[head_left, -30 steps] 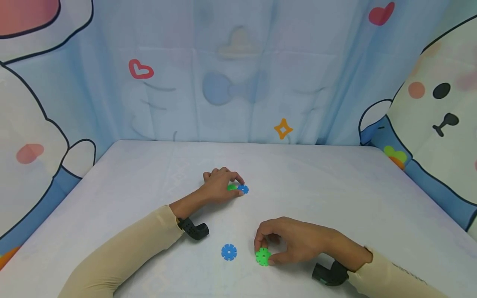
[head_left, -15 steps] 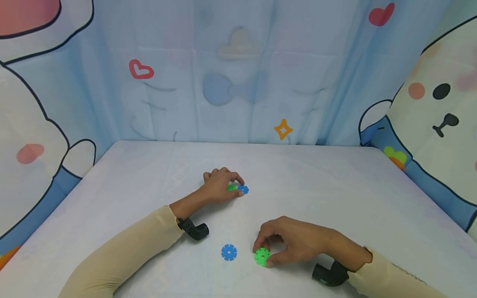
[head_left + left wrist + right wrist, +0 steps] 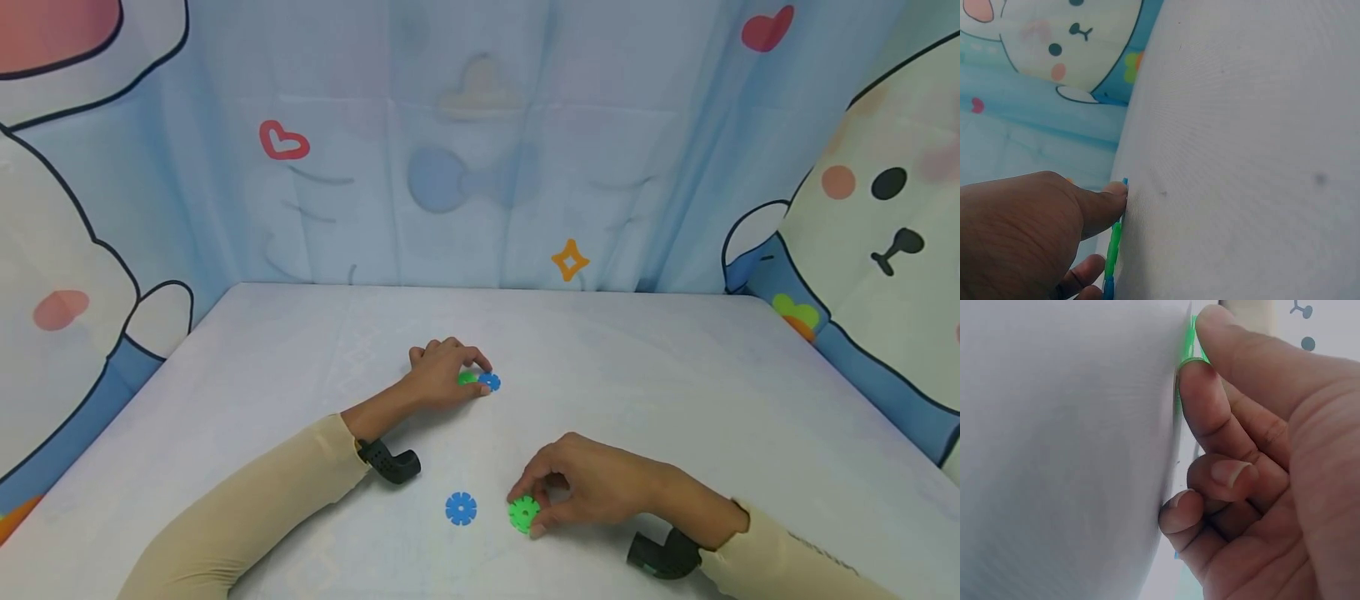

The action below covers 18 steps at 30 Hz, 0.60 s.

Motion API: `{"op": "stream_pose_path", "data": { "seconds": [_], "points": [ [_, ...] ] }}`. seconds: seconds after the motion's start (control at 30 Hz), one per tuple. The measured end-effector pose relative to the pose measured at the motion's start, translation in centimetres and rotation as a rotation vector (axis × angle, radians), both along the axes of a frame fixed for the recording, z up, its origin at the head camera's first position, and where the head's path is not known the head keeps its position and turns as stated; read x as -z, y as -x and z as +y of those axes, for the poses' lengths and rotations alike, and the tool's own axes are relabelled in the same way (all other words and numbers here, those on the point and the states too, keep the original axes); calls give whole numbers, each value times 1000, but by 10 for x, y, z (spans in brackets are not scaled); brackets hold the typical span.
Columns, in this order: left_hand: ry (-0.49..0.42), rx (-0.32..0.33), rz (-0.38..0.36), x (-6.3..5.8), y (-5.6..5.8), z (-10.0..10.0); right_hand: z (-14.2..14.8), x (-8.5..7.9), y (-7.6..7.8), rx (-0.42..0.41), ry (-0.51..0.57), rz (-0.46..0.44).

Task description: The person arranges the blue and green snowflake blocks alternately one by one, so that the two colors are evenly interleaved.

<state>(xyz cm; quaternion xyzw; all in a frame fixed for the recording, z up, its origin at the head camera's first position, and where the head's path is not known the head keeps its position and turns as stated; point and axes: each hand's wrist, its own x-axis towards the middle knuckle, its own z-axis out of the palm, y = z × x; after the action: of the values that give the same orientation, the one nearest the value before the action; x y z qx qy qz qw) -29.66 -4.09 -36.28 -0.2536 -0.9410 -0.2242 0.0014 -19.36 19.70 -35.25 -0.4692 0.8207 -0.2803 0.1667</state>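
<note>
My left hand rests far forward on the table, thumb and index finger at opposite edges of a blue notched plastic disc. Right beside that disc, partly under the hand, lies a green notched disc. In the left wrist view the green disc appears edge-on, with blue showing above and below it. Nearer the front, my right hand pinches another green notched disc between thumb and fingers, low at the tabletop. A loose blue notched disc lies flat to its left.
The white-covered table carries the discs. A blue cartoon-printed curtain hangs behind it and at both sides. Each wrist wears a black camera mount, one on the left and one on the right.
The right hand has shifted slightly left with its green disc, toward the loose blue disc. The disc appears turned a little. The left hand has stayed in place.
</note>
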Motion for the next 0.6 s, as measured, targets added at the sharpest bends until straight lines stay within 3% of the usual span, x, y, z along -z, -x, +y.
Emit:
{"op": "stream_pose_path", "data": {
  "seconds": [0.33, 0.6],
  "points": [
    [1, -5, 8, 2, 1, 0, -6, -5, -5, 48, 48, 67],
    [-6, -2, 4, 2, 2, 1, -6, -6, -6, 45, 23, -50]
  ]
}}
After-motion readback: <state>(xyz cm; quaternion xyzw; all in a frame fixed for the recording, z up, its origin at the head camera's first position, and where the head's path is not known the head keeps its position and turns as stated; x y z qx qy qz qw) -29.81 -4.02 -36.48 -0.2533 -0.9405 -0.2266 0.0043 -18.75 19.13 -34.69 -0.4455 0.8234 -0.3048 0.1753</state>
